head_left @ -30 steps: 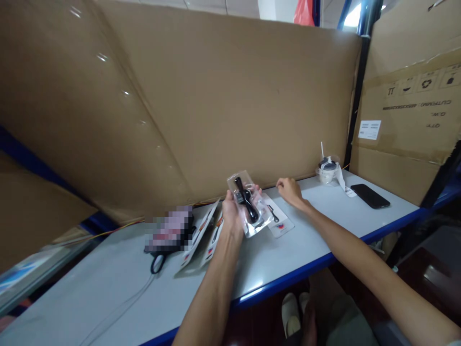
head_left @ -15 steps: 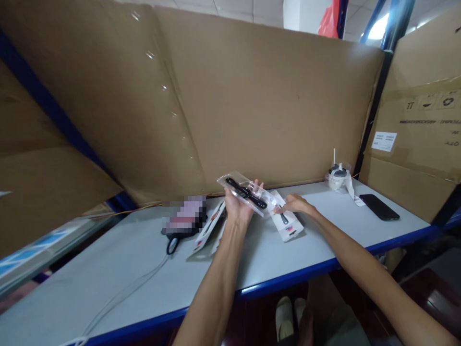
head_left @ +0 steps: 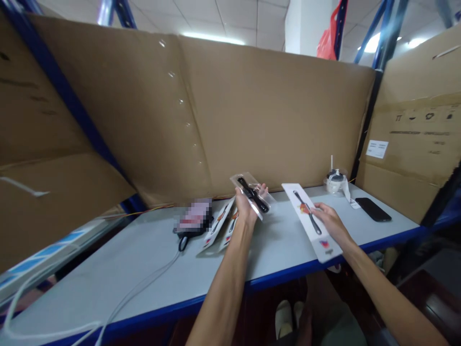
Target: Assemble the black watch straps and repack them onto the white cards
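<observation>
My left hand [head_left: 246,205] is closed on a clear plastic pack [head_left: 271,197] above the table, its fingertips showing past the far side. Inside the pack lies a long black utensil [head_left: 254,195]; its exact kind is not clear. Farther right, my right hand [head_left: 329,219] grips the edge of a white printed card [head_left: 314,240] between thumb and fingers. The card, held tilted, shows a dark slim utensil with an orange patch at its middle. Beside my left forearm, several similar printed cards [head_left: 218,226] lean together on the table.
On the left of the grey table [head_left: 137,269] sits a dark device [head_left: 194,226] with a blurred screen and a cable. A black phone [head_left: 372,209] and a lidded cup [head_left: 335,181] in plastic are at the right. Cardboard walls [head_left: 273,115] enclose the back and sides.
My right hand has drawn the white card away from the plastic pack, to the right and nearer me. The left hand still holds the pack. The camera view has tilted up slightly.
</observation>
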`<act>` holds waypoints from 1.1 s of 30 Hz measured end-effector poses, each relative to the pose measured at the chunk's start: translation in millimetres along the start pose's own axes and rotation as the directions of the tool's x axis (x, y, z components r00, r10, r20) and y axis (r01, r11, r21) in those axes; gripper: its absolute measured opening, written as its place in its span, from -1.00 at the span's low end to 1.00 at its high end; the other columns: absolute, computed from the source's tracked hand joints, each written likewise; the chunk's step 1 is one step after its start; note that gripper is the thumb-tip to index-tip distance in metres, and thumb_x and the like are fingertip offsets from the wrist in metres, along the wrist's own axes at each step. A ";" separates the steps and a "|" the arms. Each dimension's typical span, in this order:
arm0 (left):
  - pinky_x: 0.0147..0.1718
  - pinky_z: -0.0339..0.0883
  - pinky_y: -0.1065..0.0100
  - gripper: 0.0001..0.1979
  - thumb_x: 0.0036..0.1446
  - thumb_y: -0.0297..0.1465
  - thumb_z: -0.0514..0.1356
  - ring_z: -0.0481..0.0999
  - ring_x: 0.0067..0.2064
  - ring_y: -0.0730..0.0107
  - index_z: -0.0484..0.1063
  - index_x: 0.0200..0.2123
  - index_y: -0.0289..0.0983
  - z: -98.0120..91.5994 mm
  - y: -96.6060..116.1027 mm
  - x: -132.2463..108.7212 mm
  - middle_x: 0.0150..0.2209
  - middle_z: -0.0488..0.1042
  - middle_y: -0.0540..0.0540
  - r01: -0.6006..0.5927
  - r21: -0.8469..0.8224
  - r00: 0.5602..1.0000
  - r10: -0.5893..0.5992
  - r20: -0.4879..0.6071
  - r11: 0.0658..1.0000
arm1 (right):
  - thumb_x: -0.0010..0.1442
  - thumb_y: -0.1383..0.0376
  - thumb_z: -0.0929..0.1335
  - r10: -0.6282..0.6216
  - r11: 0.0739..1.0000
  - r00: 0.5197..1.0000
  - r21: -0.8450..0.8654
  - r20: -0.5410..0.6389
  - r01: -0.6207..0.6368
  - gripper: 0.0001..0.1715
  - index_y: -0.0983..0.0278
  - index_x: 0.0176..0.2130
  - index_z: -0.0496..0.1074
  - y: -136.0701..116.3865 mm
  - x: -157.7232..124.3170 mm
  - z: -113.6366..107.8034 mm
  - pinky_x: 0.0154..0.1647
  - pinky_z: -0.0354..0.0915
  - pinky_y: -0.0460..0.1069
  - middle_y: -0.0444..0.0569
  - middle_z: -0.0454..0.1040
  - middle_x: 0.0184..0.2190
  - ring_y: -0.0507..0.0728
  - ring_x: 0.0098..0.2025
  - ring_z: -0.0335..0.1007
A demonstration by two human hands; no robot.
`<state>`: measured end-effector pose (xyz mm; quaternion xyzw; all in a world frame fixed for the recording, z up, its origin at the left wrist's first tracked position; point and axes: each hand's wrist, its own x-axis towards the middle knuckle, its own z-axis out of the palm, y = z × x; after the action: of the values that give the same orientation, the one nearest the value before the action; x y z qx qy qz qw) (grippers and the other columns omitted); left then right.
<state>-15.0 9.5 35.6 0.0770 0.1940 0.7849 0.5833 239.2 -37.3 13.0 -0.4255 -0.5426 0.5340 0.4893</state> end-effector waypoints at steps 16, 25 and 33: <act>-0.21 0.57 0.03 -0.49 0.39 -0.19 -0.15 0.64 -0.19 0.08 0.44 -0.02 -0.42 -5.3 -45.1 -20.7 -0.25 0.55 -0.33 0.225 0.003 0.974 -0.225 -0.010 0.974 | 0.09 0.04 0.43 0.059 0.986 0.987 -0.163 0.152 -0.034 -0.19 0.18 0.28 0.33 8.0 -122.1 -2.1 -0.65 0.12 -0.09 -0.17 0.38 -0.61 0.05 -0.64 0.20; -0.18 0.56 0.01 -0.44 0.40 -0.12 -0.19 0.63 -0.11 0.04 0.45 -0.10 -0.40 -3.8 -44.6 -20.0 -0.24 0.55 -0.33 0.201 0.007 0.978 -0.201 0.047 0.980 | 0.08 0.04 0.45 0.090 0.993 0.971 -0.094 0.220 -0.071 -0.17 0.15 0.29 0.31 8.0 -119.1 9.0 -0.65 0.15 -0.09 -0.14 0.45 -0.57 0.06 -0.63 0.25; -0.19 0.56 -0.02 -0.37 0.40 -0.07 -0.23 0.60 -0.04 -0.03 0.42 -0.02 -0.46 -3.2 -43.3 -18.2 -0.14 0.54 -0.42 0.219 -0.018 0.976 -0.219 0.020 0.976 | 0.03 0.00 0.52 0.167 0.976 0.953 0.097 0.253 -0.197 -0.05 0.24 0.29 0.29 -5.2 -119.3 0.6 -0.51 0.36 -0.05 -0.06 0.58 -0.47 0.11 -0.55 0.49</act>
<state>27.9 2.2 17.6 0.0563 0.1883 0.7171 0.6687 257.9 -155.2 9.1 -0.3746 -0.5234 0.6568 0.3929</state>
